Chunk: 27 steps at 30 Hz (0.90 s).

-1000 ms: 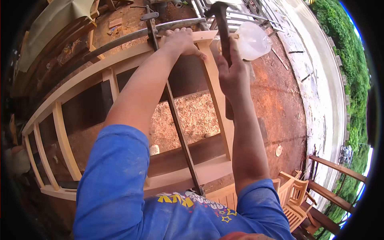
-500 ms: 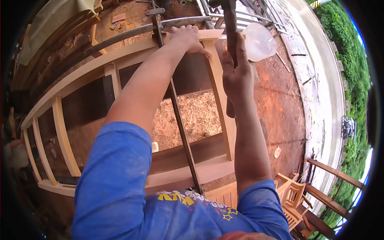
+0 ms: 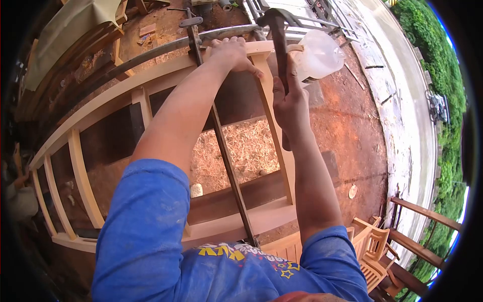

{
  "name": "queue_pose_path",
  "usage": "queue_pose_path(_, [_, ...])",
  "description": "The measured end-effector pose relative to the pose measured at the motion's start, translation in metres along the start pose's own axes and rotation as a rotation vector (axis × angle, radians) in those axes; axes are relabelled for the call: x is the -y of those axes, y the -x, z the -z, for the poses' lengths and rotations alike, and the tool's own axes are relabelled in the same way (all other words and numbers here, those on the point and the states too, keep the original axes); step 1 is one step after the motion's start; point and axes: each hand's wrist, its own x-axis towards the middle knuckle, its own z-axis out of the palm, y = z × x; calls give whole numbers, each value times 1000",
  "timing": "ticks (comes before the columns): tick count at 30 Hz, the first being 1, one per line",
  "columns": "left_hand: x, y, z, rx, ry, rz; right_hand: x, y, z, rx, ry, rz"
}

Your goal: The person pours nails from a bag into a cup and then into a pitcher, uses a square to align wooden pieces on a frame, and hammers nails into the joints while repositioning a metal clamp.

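Observation:
A pale wooden frame (image 3: 171,68) with several crosspieces lies in front of me. My left hand (image 3: 231,54) grips its far rail beside the metal bar clamp (image 3: 221,136), fingers over the edge and thumb stretched toward the right-hand end piece (image 3: 269,100). My right hand (image 3: 293,108) is wrapped round the handle of a claw hammer (image 3: 279,45). The hammer stands nearly upright above the frame's right end, its dark head uppermost. The tips of the left fingers are partly hidden behind the rail.
A translucent plastic jug (image 3: 319,55) sits just beyond the right hand. Dark supports (image 3: 236,100) run under the frame, with wood shavings (image 3: 236,151) on the ground. Wooden chairs (image 3: 375,246) stand at lower right, and a tarp (image 3: 75,35) covers things at upper left.
The hammer's head has come lower and fully into view, and my right hand has shifted slightly left. My left hand stays on the rail; the view has tilted a little.

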Motion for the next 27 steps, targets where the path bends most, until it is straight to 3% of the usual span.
queue_pose_path(1, [2,1,0,9,0,-8,-7,-4,5,165,80,-157])
queue_pose_path(2, [-1,-1,2,10,0,-35,-22,-5,4,231,120,-180])
queue_pose_path(5, [1,-16,-4,31,5,-44,10,9,42,281,145,-345])
queue_pose_path(9, [2,-37,-12,79,178,57,26,93,102,4,21,-99])
queue_pose_path(11, [-7,-32,-1,72,211,128,39,127,150,107,45,-311])
queue_pose_path(13, [-9,-31,7,117,215,146,42,163,187,32,138,-445])
queue_pose_path(16, [24,-80,-27,84,174,6,21,223,222,-46,281,-662])
queue_pose_path(20, [2,-56,-2,-386,605,65,-13,289,237,-164,483,-857])
queue_pose_path(22, [-52,-11,18,-600,751,-322,-40,317,232,-218,571,-912])
queue_pose_path(24, [-88,9,23,-592,516,-604,-69,339,221,-261,649,-937])
queue_pose_path(26, [-115,21,13,-533,287,-528,-85,350,209,-223,675,-986])
queue_pose_path(27, [-122,21,12,-476,316,-501,-92,353,204,-210,690,-1006])
